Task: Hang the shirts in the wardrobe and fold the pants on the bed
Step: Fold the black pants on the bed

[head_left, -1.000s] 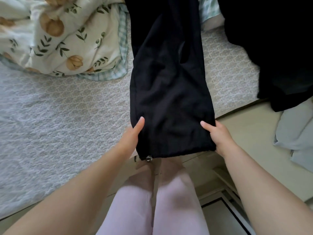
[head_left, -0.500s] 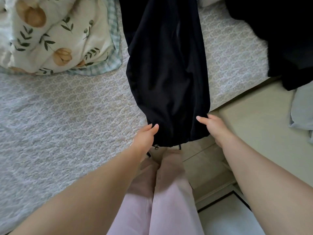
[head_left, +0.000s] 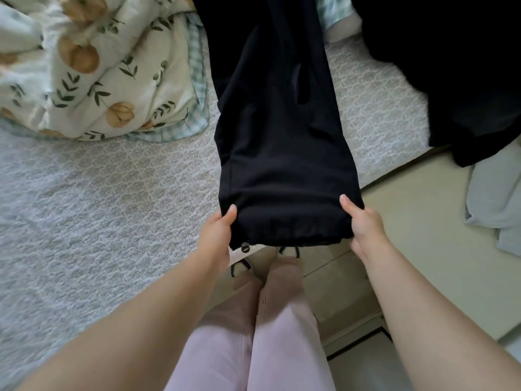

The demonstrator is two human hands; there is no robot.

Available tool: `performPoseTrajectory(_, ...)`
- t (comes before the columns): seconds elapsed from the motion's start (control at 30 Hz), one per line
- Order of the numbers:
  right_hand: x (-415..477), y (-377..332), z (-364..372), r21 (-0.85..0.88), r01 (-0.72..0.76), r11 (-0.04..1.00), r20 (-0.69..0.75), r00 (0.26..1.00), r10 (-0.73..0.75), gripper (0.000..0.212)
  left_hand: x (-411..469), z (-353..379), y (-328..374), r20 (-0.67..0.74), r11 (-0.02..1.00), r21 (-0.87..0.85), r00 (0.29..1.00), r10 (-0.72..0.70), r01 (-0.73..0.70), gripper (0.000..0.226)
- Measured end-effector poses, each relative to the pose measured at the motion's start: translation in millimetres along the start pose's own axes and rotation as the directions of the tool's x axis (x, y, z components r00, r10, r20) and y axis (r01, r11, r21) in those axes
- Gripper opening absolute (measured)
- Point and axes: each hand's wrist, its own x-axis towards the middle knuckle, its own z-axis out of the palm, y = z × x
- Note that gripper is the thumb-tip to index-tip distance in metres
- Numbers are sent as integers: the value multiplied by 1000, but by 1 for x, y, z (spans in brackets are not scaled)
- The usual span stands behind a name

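Here, a pair of long black fabric pants lay lengthwise on a bed covered in a pale grey textured spread, the hem end reaching past the bed's edge toward the viewer. The left hand pinched the pants' left hem corner, thumb on top and fingers tucked under the cloth. The right hand gripped the right hem corner the same way. A small round drawcord toggle hung from the hem just beside the left hand. Left of the pants sat a cream quilt printed with leaves and orange flowers. Right of them lay a heap of dark clothing and a pale blue cloth.
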Motion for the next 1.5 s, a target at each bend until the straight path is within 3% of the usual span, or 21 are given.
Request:
performPoseTrajectory(0.17,-30,-29,10,57,-108,993,142,985,99,35,-33,8,22,91,993,-82,993,-80,87,21)
performPoseTrajectory(0.23,-41,-47,7,-51,-173,984,197,964,179,26,-43,12,35,111,979,-63,976,-188,195,15)
performPoseTrajectory(0.33,-56,-74,-2,-345,-251,904,233,910,342,14,-57,11,54,130,949,19,941,-314,314,3)
performPoseTrajectory(0.43,-64,-93,-12,-352,-255,900,285,887,363,13,-66,5,69,118,929,144,926,-359,341,12)
performPoseTrajectory(0.5,-72,-91,-13,-443,-269,855,213,895,392,11,-70,0,65,96,923,159,924,-369,352,21)
performPoseTrajectory(0.67,-92,-92,24,-699,-358,619,-82,900,427,10,-80,3,71,-36,910,130,919,-392,393,32)
performPoseTrajectory(0.73,-87,-130,69,-775,-333,538,-82,896,437,22,-80,8,119,-83,915,121,922,-378,386,24)
performPoseTrajectory(0.8,-83,-206,141,-824,-194,532,3,938,346,16,-75,20,209,-71,940,98,944,-322,327,17)
performPoseTrajectory(0.9,-122,-375,268,-655,91,750,170,985,29,7,-104,50,397,-16,999,-45,1000,-19,19,16)
performPoseTrajectory(0.93,-149,-436,304,-514,251,820,234,961,-147,5,-130,59,464,17,984,-108,989,144,-142,10)
performPoseTrajectory(0.97,-182,-494,334,-383,467,797,275,881,-384,5,-160,68,526,15,932,-132,939,344,-339,8)
performPoseTrajectory(1.0,-221,-543,354,-276,670,689,281,742,-608,12,-194,74,578,-12,826,-111,832,555,-553,15)
performPoseTrajectory(1.07,-279,-601,362,-121,926,358,210,376,-902,26,-251,78,641,-99,499,-40,500,860,-866,23)
performPoseTrajectory(1.1,-288,-609,358,-71,963,259,181,268,-946,23,-264,79,652,-130,389,-48,392,911,-920,23)
performPoseTrajectory(1.13,-280,-607,354,-72,970,230,161,239,-958,21,-262,80,655,-150,341,-11,339,929,-940,26)
performPoseTrajectory(1.17,-261,-595,349,-123,953,277,161,294,-942,26,-247,80,648,-153,361,75,348,925,-929,31)
performPoseTrajectory(1.2,-230,-573,344,-200,902,382,187,418,-889,34,-220,80,632,-151,427,161,405,902,-890,35)
performPoseTrajectory(1.27,-156,-510,332,-358,730,582,272,678,-683,41,-145,77,583,-124,622,219,611,782,-752,32)
performPoseTrajectory(1.33,-88,-440,316,-462,546,699,251,837,-487,43,-68,73,522,-163,807,221,795,584,-547,30)
performPoseTrajectory(1.4,-30,-377,295,-586,376,718,180,924,-337,45,-7,71,460,-204,892,264,882,425,-368,21)
performPoseTrajectory(1.5,29,-299,262,-706,180,685,97,983,-158,42,52,64,376,-251,934,303,929,271,-191,19)
